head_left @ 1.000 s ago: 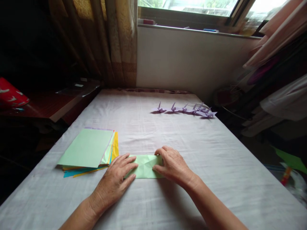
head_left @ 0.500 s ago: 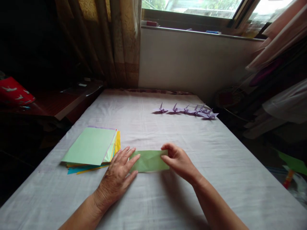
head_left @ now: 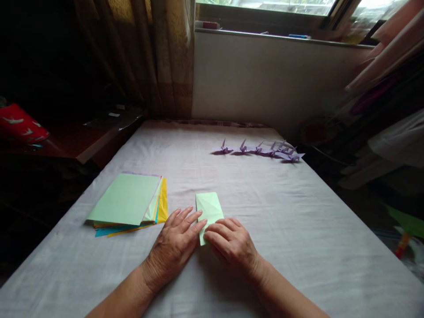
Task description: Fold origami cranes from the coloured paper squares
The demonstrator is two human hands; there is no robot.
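Note:
A pale green sheet of origami paper (head_left: pixel 209 205), folded to a narrow upright rectangle with crease lines across it, lies on the cloth in front of me. My left hand (head_left: pixel 177 238) rests flat at its left edge, fingers stretched out and a little apart, fingertips touching the paper. On the lower right part of the sheet, my right hand (head_left: pixel 232 240) has its fingers curled together and pressed on the paper; its thumb is mostly hidden. Left of my hands sits a stack of coloured paper (head_left: pixel 122 198) with a pale green sheet on top and yellow and blue edges sticking out.
Several purple paper cranes (head_left: pixel 258 150) stand in a row at the far right of the white-clothed table (head_left: pixel 159 150). A red item with white bird shapes (head_left: pixel 23 123) is on a dark side table at left. Clothes (head_left: pixel 397 137) hang at right, beneath the window.
The folded green paper has turned from lying crosswise to lengthwise. My right hand has gone from pinching its right end to pressing on its lower part; the view has tilted slightly down.

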